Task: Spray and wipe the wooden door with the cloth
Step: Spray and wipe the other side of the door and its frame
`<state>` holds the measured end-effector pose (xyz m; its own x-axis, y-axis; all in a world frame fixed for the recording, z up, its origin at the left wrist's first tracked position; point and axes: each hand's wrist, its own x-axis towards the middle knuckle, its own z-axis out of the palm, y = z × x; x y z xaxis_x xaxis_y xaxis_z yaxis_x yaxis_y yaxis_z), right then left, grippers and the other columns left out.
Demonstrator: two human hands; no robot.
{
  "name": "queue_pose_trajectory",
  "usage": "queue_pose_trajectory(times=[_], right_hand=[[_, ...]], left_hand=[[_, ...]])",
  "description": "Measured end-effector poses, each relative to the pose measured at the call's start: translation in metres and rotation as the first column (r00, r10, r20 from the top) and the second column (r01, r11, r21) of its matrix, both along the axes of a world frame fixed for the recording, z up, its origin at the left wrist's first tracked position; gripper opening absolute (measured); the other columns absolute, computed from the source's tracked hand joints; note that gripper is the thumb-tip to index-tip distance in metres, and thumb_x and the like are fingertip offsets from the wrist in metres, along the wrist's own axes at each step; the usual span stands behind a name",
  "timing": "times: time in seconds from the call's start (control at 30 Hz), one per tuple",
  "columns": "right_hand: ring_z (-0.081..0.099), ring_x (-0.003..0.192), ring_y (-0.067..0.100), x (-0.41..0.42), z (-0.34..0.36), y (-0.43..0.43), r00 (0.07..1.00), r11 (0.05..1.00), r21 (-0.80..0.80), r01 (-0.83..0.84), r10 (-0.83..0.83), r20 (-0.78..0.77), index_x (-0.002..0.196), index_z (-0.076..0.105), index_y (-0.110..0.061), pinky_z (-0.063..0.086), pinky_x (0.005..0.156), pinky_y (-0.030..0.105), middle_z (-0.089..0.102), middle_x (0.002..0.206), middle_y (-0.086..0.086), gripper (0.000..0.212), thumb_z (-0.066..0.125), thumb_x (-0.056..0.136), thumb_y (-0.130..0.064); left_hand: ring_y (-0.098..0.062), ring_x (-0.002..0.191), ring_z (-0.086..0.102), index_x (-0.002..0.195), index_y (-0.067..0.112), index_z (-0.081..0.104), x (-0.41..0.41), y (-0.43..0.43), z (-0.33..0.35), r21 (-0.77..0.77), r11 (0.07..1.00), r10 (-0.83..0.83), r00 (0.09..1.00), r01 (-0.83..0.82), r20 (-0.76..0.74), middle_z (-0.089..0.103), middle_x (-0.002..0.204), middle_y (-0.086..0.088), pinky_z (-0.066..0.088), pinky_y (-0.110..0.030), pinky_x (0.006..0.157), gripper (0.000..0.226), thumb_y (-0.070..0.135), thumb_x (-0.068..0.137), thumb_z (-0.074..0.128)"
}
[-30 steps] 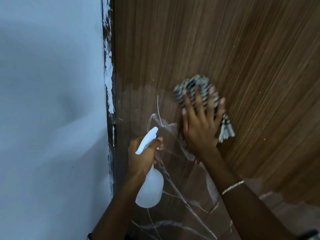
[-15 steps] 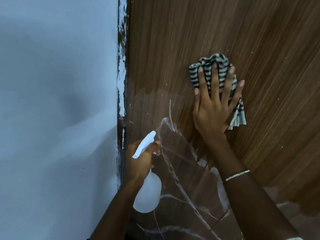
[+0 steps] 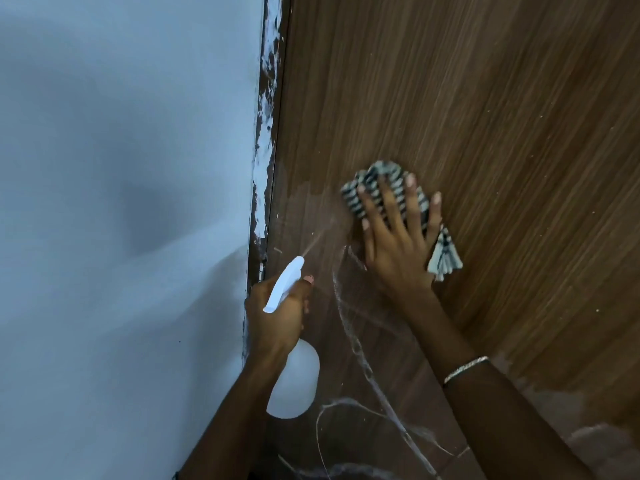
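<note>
The wooden door point(image 3: 467, 98) fills my view; I judge it stiff, and slick where wet beneath my fingertips. My left hand point(image 3: 277, 313) grips the spray bottle point(image 3: 294, 386), likely light, at its neck while it mists. My right hand point(image 3: 394, 244), fingers spread flat, presses the soft striped cloth point(image 3: 445, 256) against the door. I see no readable labels.

One door point(image 3: 485, 98), one cloth point(image 3: 446, 258), one spray bottle point(image 3: 294, 379), two hands point(image 3: 277, 318) point(image 3: 394, 244)
</note>
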<state>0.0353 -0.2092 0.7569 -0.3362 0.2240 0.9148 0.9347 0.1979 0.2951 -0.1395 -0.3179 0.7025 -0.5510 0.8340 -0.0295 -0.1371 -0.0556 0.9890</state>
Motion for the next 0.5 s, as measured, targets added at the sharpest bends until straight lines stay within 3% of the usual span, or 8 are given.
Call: queue_pose_trajectory(times=[0.13,0.27,0.43,0.5], right_hand=[[0.019,0.159,0.032,-0.024,0.043,0.007,0.991,0.997,0.047,0.061,-0.055,-0.118,0.162,0.034,-0.03,0.012,0.127,0.06,0.028,0.17,0.0,0.05,0.038,0.112,-0.032],[0.02,0.158,0.033,-0.037,0.015,0.014,0.986,0.993,0.086,0.086,-0.072,-0.149,0.164,0.031,-0.027,0.015,0.127,0.059,0.027,0.17,0.002,0.053,0.041,0.112,-0.032],[0.023,0.157,0.036,-0.039,-0.093,0.027,0.984,0.996,-0.087,-0.015,0.031,0.178,0.159,0.043,-0.017,0.013,0.127,0.06,0.037,0.165,0.011,0.065,0.067,0.099,-0.023],[0.023,0.158,0.034,-0.038,-0.1,0.029,0.977,0.993,-0.12,-0.015,0.04,0.21,0.158,0.043,-0.019,0.013,0.128,0.059,0.037,0.166,0.009,0.065,0.067,0.098,-0.022]], left_hand=[[-0.018,0.07,0.063,0.108,0.018,0.058,-0.011,0.008,0.001,0.007,0.999,0.043,0.999,-0.043,0.012,0.062,0.083,0.004,0.053,-0.024,0.065,0.027,0.032,0.09,0.072],[-0.019,0.072,0.062,0.11,0.019,0.057,-0.021,0.015,-0.001,0.047,0.998,0.031,1.0,-0.031,0.006,0.064,0.096,-0.002,0.05,-0.022,0.06,0.024,0.027,0.091,0.07],[-0.019,0.075,0.065,0.105,0.022,0.06,-0.034,0.017,-0.003,0.102,0.995,-0.021,1.0,0.022,-0.007,0.064,0.088,0.006,0.051,-0.022,0.059,0.018,0.026,0.091,0.07],[-0.021,0.073,0.064,0.102,0.021,0.061,-0.042,0.023,-0.001,0.09,0.995,-0.039,0.999,0.036,0.022,0.066,0.09,0.001,0.054,-0.026,0.062,0.015,0.026,0.092,0.07]])
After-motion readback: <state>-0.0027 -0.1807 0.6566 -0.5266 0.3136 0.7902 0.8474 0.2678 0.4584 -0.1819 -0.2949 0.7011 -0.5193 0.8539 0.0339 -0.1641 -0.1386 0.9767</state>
